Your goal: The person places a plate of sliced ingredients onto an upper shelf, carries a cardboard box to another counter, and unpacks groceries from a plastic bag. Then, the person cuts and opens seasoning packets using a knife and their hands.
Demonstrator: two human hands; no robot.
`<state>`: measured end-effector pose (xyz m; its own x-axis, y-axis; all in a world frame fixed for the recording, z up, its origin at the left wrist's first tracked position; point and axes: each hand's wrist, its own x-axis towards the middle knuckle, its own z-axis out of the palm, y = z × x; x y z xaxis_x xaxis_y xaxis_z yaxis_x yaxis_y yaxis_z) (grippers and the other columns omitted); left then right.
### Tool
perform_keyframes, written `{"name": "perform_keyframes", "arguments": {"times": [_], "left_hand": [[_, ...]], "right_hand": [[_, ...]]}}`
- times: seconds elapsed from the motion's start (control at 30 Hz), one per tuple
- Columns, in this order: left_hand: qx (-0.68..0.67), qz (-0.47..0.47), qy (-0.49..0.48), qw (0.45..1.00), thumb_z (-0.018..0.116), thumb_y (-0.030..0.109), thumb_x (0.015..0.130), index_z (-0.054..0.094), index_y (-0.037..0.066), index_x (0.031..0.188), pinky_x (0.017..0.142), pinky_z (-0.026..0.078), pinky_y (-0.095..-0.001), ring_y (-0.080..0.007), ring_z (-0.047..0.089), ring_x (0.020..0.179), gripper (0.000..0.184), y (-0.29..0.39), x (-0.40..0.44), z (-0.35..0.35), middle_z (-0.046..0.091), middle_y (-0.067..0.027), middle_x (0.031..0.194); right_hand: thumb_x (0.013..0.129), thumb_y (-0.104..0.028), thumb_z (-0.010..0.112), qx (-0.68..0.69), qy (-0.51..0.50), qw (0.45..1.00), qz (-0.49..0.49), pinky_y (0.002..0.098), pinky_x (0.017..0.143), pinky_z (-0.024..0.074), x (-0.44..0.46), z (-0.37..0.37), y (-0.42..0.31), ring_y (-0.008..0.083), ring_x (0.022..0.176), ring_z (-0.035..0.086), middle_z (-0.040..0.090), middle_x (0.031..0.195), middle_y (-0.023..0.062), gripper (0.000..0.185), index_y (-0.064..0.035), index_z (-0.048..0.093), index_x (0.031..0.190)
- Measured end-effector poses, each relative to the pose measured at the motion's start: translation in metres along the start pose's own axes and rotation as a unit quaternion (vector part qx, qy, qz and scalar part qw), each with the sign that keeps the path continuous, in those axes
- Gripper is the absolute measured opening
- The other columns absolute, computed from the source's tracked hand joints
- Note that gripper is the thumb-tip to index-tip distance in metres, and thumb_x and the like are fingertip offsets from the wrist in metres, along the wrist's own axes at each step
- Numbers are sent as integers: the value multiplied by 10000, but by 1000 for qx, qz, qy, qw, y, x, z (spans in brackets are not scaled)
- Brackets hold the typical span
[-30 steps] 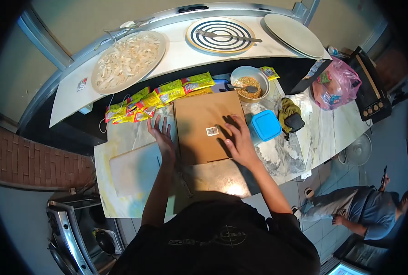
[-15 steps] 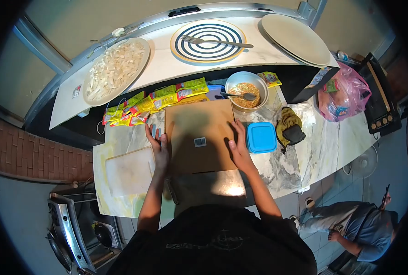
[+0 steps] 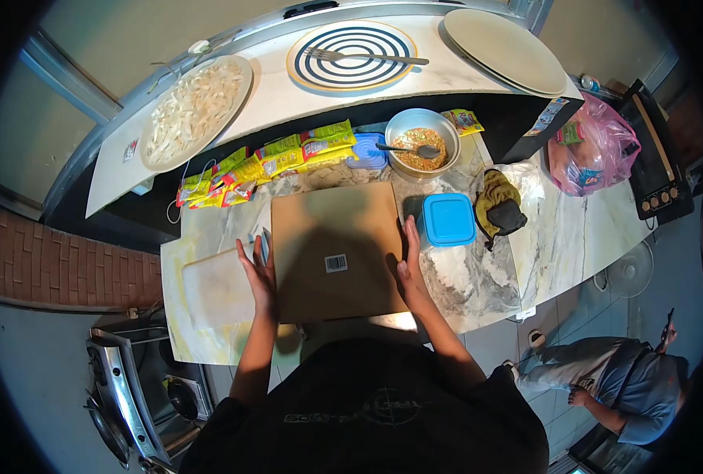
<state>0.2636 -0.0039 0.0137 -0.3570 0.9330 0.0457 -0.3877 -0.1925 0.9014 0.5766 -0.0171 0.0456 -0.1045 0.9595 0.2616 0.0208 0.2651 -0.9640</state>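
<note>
A flat brown cardboard box (image 3: 336, 225) with a small barcode label lies near the counter's front edge, under the shadow of my head and arms. My left hand (image 3: 260, 278) is at its left side, fingers stretched and spread, palm toward the box. On the opposite side is my right hand (image 3: 412, 272), upright with straight fingers, its thumb close to the box's edge. Whether either palm still touches the cardboard, I cannot tell. To the right of my right hand is a square container with a blue lid (image 3: 449, 220).
Yellow seasoning packets (image 3: 304, 152), a blue lid (image 3: 367, 152) and a metal bowl (image 3: 422, 126) with chopped food and a spoon lie behind. A translucent board (image 3: 217, 291) is at left. Plates (image 3: 505, 51) stand on the raised shelf. Another person (image 3: 620, 371) is at lower right.
The cardboard box has come toward my body and slightly left, away from the packets, uncovering the blue lid behind it. My hands have moved back with it, and the view has shifted a little.
</note>
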Motion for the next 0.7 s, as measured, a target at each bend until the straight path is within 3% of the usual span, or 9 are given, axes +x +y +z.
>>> {"name": "perform_keyframes", "arguments": {"times": [0.17,0.27,0.4,0.6,0.7], "left_hand": [[-55,20,-6,998,322,627,976,97,200,1550,1178,203,-533,-400,268,1419,750,60,-34,5,240,-267,1520],[-183,1,1,983,264,640,983,157,279,1543,1172,201,-536,-430,242,1425,674,99,-62,13,225,-241,1544],[-225,1,-43,973,271,647,978,172,295,1539,1172,196,-540,-431,236,1428,670,118,-83,6,200,-241,1558],[-344,-92,-138,924,296,653,971,229,332,1527,1173,191,-537,-420,193,1446,645,142,-103,-4,142,-243,1581],[-363,-135,-180,904,308,650,969,244,333,1523,1174,188,-533,-392,159,1464,642,156,-111,-15,130,-232,1588]], "right_hand": [[1005,-473,355,-49,-15,996,-72,483,1182,36,-25,5,-47,394,1483,7,-29,1596,250,762,3,86,1535],[1001,-514,329,-48,-2,995,-92,492,1181,38,-44,10,-75,407,1480,16,-20,1591,264,783,6,88,1534],[987,-571,313,-65,20,992,-103,495,1181,60,-68,10,-106,408,1479,26,-13,1591,265,827,7,88,1533],[969,-616,335,-106,83,985,-104,530,1169,128,-135,31,-148,406,1480,18,-29,1594,258,851,-61,55,1550],[946,-671,324,-151,138,973,-107,521,1174,104,-173,56,-168,409,1480,21,-36,1591,265,914,-44,41,1547]]}}
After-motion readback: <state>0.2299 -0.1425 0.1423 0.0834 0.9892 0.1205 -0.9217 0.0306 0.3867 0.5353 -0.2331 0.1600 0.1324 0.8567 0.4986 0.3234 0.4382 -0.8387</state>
